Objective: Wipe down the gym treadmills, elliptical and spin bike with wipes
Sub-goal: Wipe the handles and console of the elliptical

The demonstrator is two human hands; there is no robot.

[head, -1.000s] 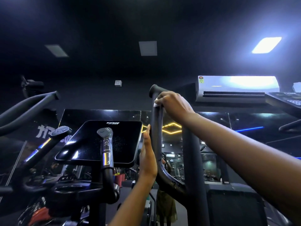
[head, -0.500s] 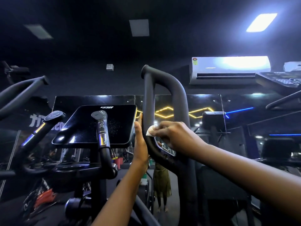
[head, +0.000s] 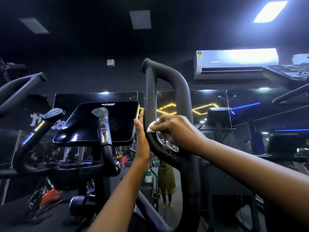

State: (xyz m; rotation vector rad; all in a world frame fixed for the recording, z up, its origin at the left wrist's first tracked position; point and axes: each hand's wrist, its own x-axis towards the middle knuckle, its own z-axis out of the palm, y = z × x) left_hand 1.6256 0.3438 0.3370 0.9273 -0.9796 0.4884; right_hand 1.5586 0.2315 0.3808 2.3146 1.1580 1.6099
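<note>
We're at the elliptical's looped handle (head: 182, 91). Our right hand (head: 177, 131) pinches the white wipe (head: 152, 127) in curled fingers against the bar's lower bend. Our left hand (head: 142, 141) lies flat on the bar's outer side, fingers straight, beside the console (head: 100, 123).

Head-worn camera looks forward, close up on the elliptical handle (head: 182, 86).

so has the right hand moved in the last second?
Yes: the right hand, pinching the wipe, went down the elliptical handlebar, from its capped top end to the lower bend.
</note>
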